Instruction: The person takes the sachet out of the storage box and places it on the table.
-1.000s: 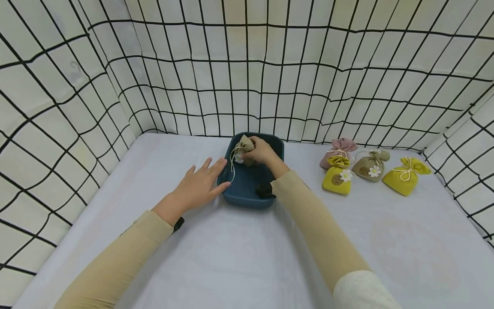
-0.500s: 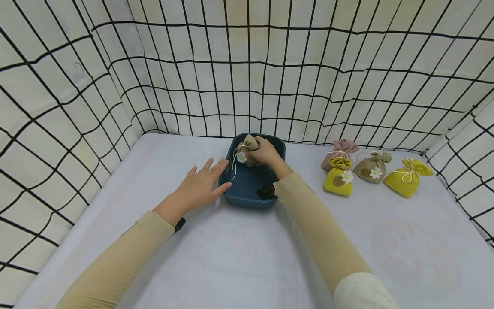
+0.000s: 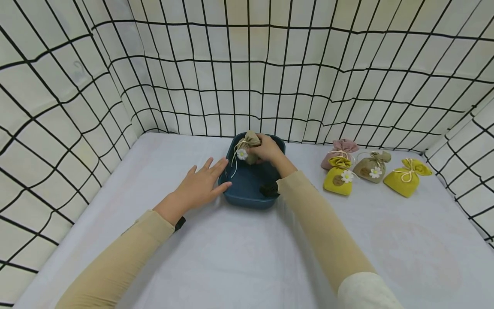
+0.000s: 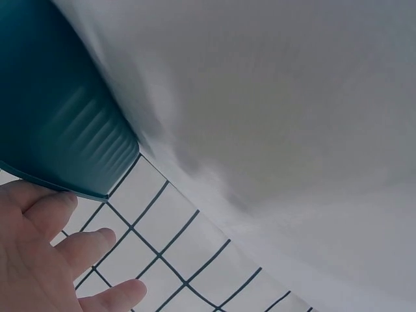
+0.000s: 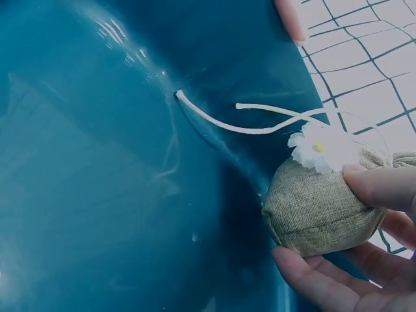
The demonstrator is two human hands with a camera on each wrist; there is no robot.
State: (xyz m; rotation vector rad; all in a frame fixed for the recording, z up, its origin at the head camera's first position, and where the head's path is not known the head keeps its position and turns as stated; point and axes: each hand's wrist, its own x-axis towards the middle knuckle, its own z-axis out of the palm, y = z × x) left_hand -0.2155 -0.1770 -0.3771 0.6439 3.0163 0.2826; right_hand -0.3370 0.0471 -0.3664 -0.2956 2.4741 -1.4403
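My right hand [image 3: 268, 149] grips a small olive-beige drawstring pouch [image 5: 322, 208] with a white flower and pale cord, thumb on one side and fingers underneath. The pouch is inside the blue basin [image 3: 247, 201], near its far left part, with the cord ends trailing against the basin wall. My left hand [image 3: 198, 184] has its fingers spread at the basin's left rim. In the left wrist view the left fingers [image 4: 55, 211] lie right at the rim, holding nothing.
To the right on the white-covered table [image 3: 247, 257] lie a pink pouch [image 3: 345, 148], two yellow pouches, the nearer one [image 3: 337, 182] and the far right one [image 3: 405, 180], and another beige pouch [image 3: 370, 167]. Black grid netting [image 3: 247, 90] over white walls encloses the back and sides.
The right hand has lifted the beige pouch slightly and turned it a little, so its flower shows more. The left hand stays at the rim.
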